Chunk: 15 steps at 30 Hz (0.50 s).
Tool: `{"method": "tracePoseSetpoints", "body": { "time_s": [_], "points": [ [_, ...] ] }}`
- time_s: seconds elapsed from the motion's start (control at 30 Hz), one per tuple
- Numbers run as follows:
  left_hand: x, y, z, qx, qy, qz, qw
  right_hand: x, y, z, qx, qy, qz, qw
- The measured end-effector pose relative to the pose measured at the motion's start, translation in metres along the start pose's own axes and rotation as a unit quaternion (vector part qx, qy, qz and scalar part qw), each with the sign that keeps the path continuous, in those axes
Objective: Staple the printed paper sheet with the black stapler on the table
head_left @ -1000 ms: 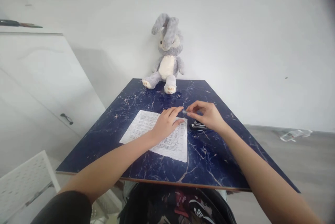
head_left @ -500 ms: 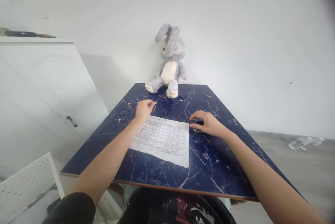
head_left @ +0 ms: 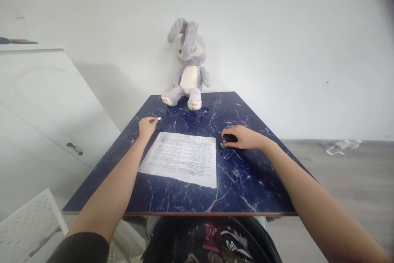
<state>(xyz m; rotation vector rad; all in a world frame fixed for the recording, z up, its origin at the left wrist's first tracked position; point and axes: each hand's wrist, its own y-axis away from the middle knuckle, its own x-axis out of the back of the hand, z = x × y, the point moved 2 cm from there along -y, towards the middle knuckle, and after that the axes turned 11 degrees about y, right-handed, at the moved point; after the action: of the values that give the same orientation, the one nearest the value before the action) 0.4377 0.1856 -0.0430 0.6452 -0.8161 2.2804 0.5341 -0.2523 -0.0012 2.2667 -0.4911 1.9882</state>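
My left hand is closed in a pinch, with a small whitish piece showing at its fingertips. That piece is too small to identify. It is held just beyond the far left corner of a printed sheet of paper, which lies flat and slightly creased on the table. To the right of the sheet, my right hand grips what looks like a small black stapler with a shiny metal part. My fingers cover some of it.
A grey plush rabbit sits at the far end of the dark blue marbled table, against the wall. A white cabinet stands to the left, above a white perforated piece. Clear plastic lies on the floor at right.
My left hand has moved left, off the sheet's far edge, with the whitish piece in it. My right hand has closed around the stapler beside it. The view has shifted slightly right.
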Motion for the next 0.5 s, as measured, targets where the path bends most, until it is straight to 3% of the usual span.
{"method": "tracePoseSetpoints", "body": {
  "time_s": [0.13, 0.27, 0.37, 0.5],
  "points": [
    [-0.013, 0.003, 0.012, -0.026, 0.032, -0.022, 0.999, -0.002, 0.0, 0.003, -0.006, -0.011, -0.002, 1.0],
    [-0.031, 0.017, 0.028, 0.002, 0.179, -0.071, 0.981, -0.003, 0.0, 0.007, -0.018, 0.001, -0.014, 1.0],
    [-0.053, 0.04, 0.055, -0.006, 0.26, -0.138, 0.956, -0.001, 0.001, 0.004, -0.014, -0.001, -0.011, 1.0],
    [-0.076, 0.073, 0.092, -0.068, 0.248, -0.209, 0.943, 0.007, 0.004, -0.004, 0.015, -0.045, -0.034, 0.998]
  ]
}}
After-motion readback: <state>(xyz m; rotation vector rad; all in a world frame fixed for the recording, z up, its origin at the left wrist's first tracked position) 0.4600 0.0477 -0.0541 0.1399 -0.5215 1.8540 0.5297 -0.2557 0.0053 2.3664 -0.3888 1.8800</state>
